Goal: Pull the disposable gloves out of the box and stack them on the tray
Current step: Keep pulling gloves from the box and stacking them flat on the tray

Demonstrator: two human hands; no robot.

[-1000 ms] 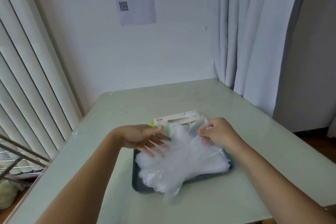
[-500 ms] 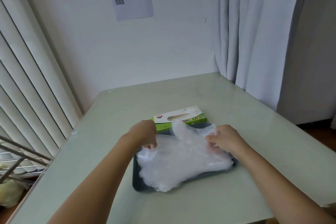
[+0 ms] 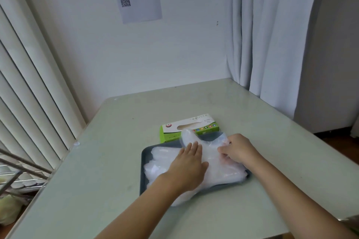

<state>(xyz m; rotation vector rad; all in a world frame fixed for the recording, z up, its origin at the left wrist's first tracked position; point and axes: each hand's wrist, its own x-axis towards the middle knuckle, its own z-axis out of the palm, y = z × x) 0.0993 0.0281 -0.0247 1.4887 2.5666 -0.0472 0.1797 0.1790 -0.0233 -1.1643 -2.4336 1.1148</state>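
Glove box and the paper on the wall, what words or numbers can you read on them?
Green glove box: print on its white top and green front, too small and blurred to read.
Paper sheet on the wall: a QR code and faint heading lines, too blurred to read.
Nothing can be quoted.
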